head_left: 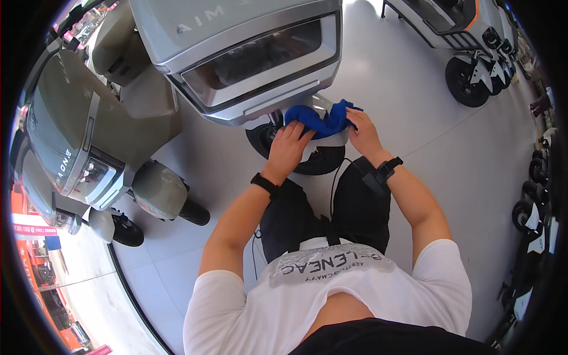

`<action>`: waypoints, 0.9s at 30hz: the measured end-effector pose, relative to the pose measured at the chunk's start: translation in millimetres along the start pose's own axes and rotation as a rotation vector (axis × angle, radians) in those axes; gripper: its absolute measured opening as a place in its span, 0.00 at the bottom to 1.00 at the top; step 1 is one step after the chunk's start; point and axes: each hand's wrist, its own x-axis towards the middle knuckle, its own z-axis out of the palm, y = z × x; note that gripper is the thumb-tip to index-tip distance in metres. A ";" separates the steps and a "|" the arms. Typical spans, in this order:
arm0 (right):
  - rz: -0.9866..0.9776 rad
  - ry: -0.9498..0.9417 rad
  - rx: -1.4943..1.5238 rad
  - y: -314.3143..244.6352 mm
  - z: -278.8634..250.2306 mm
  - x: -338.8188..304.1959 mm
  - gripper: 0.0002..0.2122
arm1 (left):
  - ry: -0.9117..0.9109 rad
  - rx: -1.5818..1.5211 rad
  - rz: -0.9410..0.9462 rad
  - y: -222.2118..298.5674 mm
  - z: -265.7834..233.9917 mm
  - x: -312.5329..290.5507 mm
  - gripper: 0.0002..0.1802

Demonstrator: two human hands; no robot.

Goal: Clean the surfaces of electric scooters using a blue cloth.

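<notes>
A crumpled blue cloth (322, 122) lies over the pale front fender of a grey electric scooter (236, 18), above its black front tyre (322, 163). My left hand (287, 149) grips the cloth's left end, fingers bent against it beside the fork. At the other end, my right hand (365, 137) pinches the cloth at the right side of the fender. The cloth hides part of the fender, and my fingertips are partly hidden in its folds. Right above both hands sits the scooter's front panel with its dark headlight window (254, 56).
Olive-grey scooters (83, 118) stand close on the left, one front wheel (195, 211) near my left arm. Further scooters (467, 80) are parked at the upper right, with more along the right rim. A glass wall edge (127, 290) runs at the lower left.
</notes>
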 end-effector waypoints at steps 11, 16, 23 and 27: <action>0.126 -0.213 -0.017 -12.2 52.6 42.2 0.22 | 0.045 -0.047 -0.249 -9.6 47.5 8.3 0.26; 0.209 -0.268 -0.082 -1.0 77.1 81.3 0.22 | 0.090 0.138 -0.324 -22.6 72.5 30.3 0.26; 0.336 -0.245 0.016 -3.6 68.0 80.3 0.23 | -0.061 0.232 -0.299 -27.6 65.9 42.6 0.24; 0.295 -0.176 -0.022 -17.4 59.0 47.4 0.24 | -0.035 0.108 -0.244 -20.3 53.3 19.5 0.22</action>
